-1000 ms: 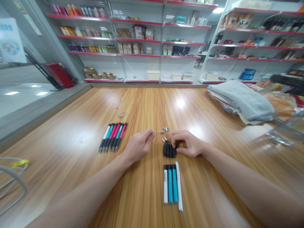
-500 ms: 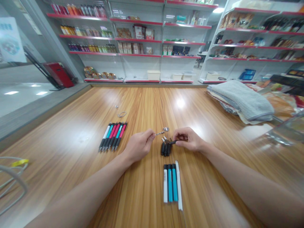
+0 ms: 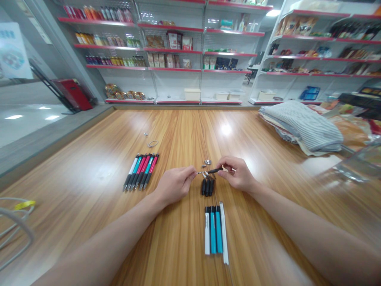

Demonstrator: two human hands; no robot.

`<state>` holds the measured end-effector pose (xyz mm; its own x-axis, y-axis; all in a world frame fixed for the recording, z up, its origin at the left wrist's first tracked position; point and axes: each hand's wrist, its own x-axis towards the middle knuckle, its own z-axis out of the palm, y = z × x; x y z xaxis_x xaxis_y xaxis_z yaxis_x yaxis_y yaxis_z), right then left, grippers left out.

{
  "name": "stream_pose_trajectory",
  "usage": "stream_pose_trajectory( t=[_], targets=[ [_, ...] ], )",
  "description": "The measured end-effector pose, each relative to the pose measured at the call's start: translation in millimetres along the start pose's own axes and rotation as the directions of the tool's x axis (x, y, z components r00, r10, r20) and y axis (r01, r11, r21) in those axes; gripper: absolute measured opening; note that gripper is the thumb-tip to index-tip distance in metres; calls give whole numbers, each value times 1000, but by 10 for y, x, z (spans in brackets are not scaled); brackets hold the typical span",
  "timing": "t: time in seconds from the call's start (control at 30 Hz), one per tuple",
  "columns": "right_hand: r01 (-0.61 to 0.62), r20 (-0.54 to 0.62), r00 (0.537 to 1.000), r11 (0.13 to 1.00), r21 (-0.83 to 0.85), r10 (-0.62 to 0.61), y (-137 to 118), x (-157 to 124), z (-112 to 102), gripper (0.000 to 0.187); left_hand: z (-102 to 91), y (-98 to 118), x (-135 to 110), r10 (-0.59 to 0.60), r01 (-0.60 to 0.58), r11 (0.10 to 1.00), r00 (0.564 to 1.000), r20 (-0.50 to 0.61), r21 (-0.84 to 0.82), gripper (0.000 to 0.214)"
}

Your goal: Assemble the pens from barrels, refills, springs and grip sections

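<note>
My left hand (image 3: 177, 182) pinches a thin, spring-like metal piece (image 3: 201, 172) between thumb and fingertips. My right hand (image 3: 235, 171) holds a black pen grip (image 3: 215, 171) almost level, its left end meeting the thin piece; whether one sits inside the other I cannot tell. Just below stand several more black pen grips (image 3: 207, 187) side by side, with small white bits at their upper ends. Small silver pen tips (image 3: 207, 162) lie above. Nearer me are a white pen barrel (image 3: 207, 232), two teal pen barrels (image 3: 216, 232) and thin white refills (image 3: 224, 234).
Several whole pens (image 3: 141, 171) in white, teal and pink lie in a row at left. Beyond them is a small wire loop (image 3: 152, 143). A coiled cable (image 3: 18, 222) sits at the left edge, folded striped cloth (image 3: 306, 125) at the right. Stocked shelves (image 3: 172, 49) stand behind the table.
My right hand has raised the black pen grip and turned it level. My left hand has shifted slightly down and right, bringing the thin piece against it. One silver tip stays on the table.
</note>
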<state>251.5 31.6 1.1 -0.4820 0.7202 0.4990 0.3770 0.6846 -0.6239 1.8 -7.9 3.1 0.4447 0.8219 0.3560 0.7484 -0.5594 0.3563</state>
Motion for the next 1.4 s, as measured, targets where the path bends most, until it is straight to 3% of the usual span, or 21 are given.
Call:
stream_pose_trajectory(
  t=[0.4,0.57,0.77,0.9,1.03,1.4],
  targets=[
    [50,-18,999,998,-46,-51,-66,-4,69,10,12,7,3,-5,4,997,1000,14,75,22],
    [160,-24,987,986,-52,-161,-167,3,158,15,35,23,2,5,-5,1000,1000,21,-22,20],
    [200,-67,976,976,-82,-206,-203,-21,234,20,82,39,7,39,-37,987,999,9,-156,35],
    [213,-83,972,972,-99,-221,-208,-23,240,19,85,38,14,46,-43,971,999,5,-235,22],
    [227,-78,968,964,-137,-239,-223,-24,241,17,73,35,17,59,-56,983,998,8,-174,12],
    [229,-64,968,958,-176,-243,-178,-20,262,12,82,40,3,160,-158,978,987,4,-137,15]
  ],
)
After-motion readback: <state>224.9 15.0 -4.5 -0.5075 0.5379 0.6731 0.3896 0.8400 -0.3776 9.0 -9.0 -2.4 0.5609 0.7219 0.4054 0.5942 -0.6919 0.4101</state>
